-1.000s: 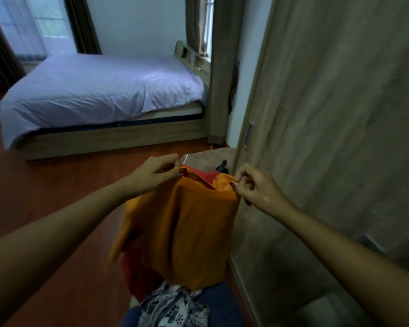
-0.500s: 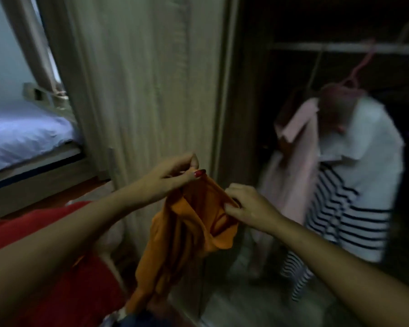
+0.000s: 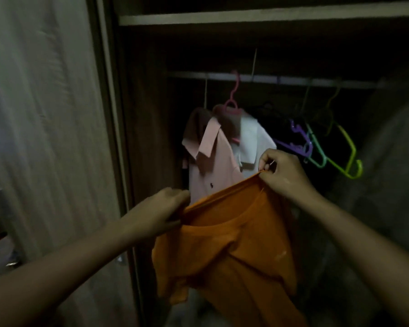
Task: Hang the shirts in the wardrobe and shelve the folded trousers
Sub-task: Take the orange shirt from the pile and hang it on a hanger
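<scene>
Head view: pink polo (image 3: 222, 166) carries dark emblem (image 3: 212, 185).

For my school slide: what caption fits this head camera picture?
Left hand and right hand hold an orange shirt at the wardrobe.

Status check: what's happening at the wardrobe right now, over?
Left hand and right hand grip orange shirt at its top edge. No hanger in it yet. Empty hangers on rail, nothing blocking.
</scene>
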Tool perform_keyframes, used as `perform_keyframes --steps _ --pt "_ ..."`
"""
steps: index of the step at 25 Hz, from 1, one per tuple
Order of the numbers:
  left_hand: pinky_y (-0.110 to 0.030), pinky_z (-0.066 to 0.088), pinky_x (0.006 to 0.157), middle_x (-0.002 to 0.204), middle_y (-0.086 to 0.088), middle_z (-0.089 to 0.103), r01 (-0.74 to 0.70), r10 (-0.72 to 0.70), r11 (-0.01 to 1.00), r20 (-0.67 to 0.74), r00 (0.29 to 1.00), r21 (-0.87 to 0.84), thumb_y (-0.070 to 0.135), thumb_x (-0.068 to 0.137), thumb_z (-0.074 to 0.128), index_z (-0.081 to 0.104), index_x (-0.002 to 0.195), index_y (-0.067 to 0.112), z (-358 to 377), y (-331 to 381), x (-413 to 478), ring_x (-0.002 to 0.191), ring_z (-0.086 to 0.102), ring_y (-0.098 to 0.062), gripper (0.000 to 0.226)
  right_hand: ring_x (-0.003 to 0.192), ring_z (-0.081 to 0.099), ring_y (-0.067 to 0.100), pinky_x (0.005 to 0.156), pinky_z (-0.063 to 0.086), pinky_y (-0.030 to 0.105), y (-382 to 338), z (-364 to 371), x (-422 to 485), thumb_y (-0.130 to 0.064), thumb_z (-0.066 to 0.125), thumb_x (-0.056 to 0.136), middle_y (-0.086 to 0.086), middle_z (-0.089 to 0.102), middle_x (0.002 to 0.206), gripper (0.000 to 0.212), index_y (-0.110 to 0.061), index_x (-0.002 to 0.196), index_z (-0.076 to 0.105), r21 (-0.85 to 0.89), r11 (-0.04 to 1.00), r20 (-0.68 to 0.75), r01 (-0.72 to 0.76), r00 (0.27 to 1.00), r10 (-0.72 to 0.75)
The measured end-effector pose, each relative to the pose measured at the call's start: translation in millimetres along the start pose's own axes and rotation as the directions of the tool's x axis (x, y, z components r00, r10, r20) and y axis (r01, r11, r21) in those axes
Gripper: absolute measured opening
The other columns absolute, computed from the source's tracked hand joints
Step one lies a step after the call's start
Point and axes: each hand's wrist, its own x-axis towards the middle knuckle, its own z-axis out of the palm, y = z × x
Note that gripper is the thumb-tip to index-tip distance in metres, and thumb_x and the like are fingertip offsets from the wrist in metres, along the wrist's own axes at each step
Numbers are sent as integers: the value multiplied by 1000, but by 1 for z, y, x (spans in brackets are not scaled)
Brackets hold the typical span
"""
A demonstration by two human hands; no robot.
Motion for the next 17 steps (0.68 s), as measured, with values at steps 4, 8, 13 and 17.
perform_keyframes --steps 4,8,13,17 --pt "-22 43 96 132 5 35 -292 288 955 79 954 51 39 96 44 23 129 43 5 1 22 113 38 -3 40 64 49 8 58 36 20 12 -24 23 8 57 63 3 55 77 21 -13 68 59 -112 994 -119 -10 993 -4" --pt "-17 39 89 126 13 44 -88 87 996 20 996 26 40 94 43 42 131 39 -16 -11 41 111 46 -8 37 65 53 18 55 39 21 16 -32 31 6 57 69 3 60 77 23 -16 69 60 -95 991 -175 -98 981 80" --pt "-19 47 94 121 13 47 -36 5 970 -126 992 -241 6 84 55 45 132 27 -45 -9 57 114 49 -3 54 79 62 19 74 50 33 7 -36 49 -1 59 77 -2 64 78 25 -24 69 61 56 993 6 -109 994 108" --pt "-12 44 89 124 15 42 1 -16 933 -38 999 -360 2 83 56 41 135 27 -55 2 62 115 44 -2 60 104 53 32 89 44 37 11 -41 93 -7 64 77 19 53 114 31 -8 108 57 -267 957 -326 -116 945 24"
